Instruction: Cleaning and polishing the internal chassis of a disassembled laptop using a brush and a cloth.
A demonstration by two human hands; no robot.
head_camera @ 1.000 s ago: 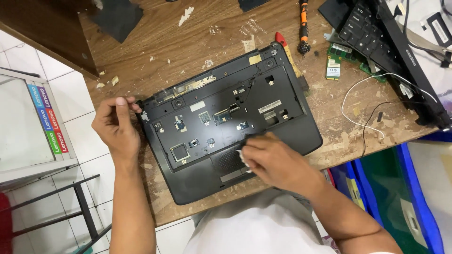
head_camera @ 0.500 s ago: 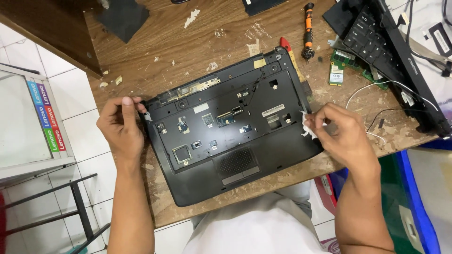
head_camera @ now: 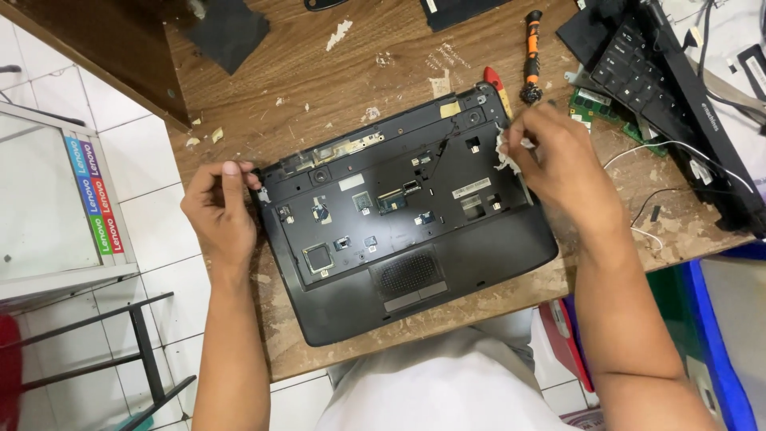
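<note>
A black laptop base with its keyboard removed (head_camera: 399, 231) lies on a worn wooden table (head_camera: 359, 88). My left hand (head_camera: 219, 211) grips the base's left edge near its back corner. At the right edge of the base, near the back right corner, my right hand (head_camera: 562, 160) is closed on a small white cloth or tissue (head_camera: 504, 152), which presses against the casing. The touchpad (head_camera: 408, 275) faces me at the front of the base.
An orange and black screwdriver (head_camera: 531, 52) lies behind the laptop. A detached keyboard (head_camera: 638, 64), a green circuit board (head_camera: 594, 104) and thin white wires (head_camera: 678, 160) sit at the right. A blue bin (head_camera: 718, 351) stands at lower right, a metal-framed shelf (head_camera: 80, 239) at left.
My right hand with the white cloth has moved from the front middle of the base, by the touchpad, out to the right edge and then toward the back right corner. My left hand stayed put.
</note>
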